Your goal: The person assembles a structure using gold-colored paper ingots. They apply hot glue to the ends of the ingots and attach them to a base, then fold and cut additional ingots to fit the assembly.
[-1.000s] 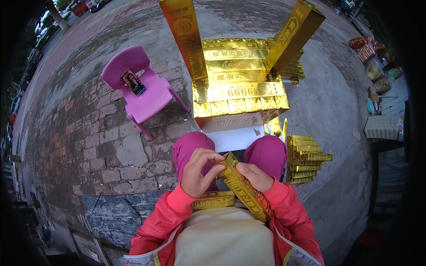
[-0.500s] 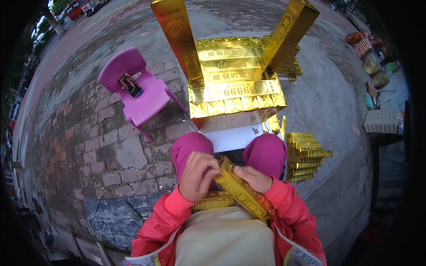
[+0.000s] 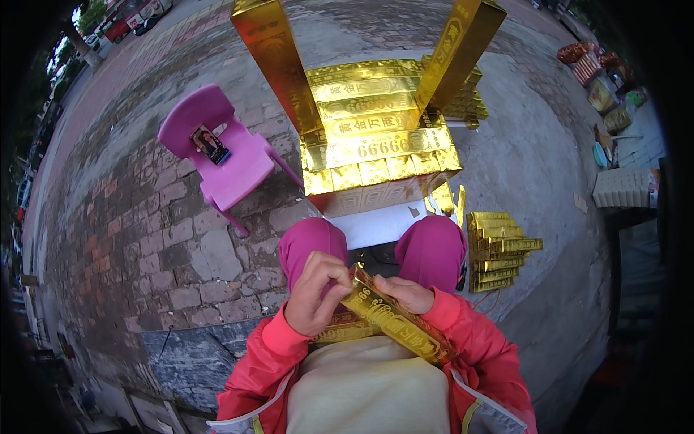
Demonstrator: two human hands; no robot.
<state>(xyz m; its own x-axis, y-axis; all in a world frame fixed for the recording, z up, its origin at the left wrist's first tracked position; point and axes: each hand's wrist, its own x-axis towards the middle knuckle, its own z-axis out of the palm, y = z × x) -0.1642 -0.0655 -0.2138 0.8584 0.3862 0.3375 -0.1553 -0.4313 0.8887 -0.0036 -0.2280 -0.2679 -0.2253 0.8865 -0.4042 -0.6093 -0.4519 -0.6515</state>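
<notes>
A long gold foil paper box (image 3: 396, 320) with raised patterns lies slanted across my lap, one end up between my knees. My left hand (image 3: 318, 293) pinches at its upper end, thumb and fingers pressed together. My right hand (image 3: 406, 294) grips its side just below that end, thumb on top. Beneath it a second gold box (image 3: 347, 331) rests on my lap, partly covered by the first box and my left hand. What the left fingertips do at the box end is partly hidden.
Ahead, a large stack of gold boxes (image 3: 383, 148) with two tall upright columns (image 3: 278, 65) stands on a white base (image 3: 370, 226). A smaller gold stack (image 3: 499, 253) sits right of my knee. At left, a pink plastic chair (image 3: 238, 173) carries a phone (image 3: 210, 145).
The held box has rolled a little, so its patterned face shows more broadly. Its lower end has shifted slightly right. Both hands stay at the upper end.
</notes>
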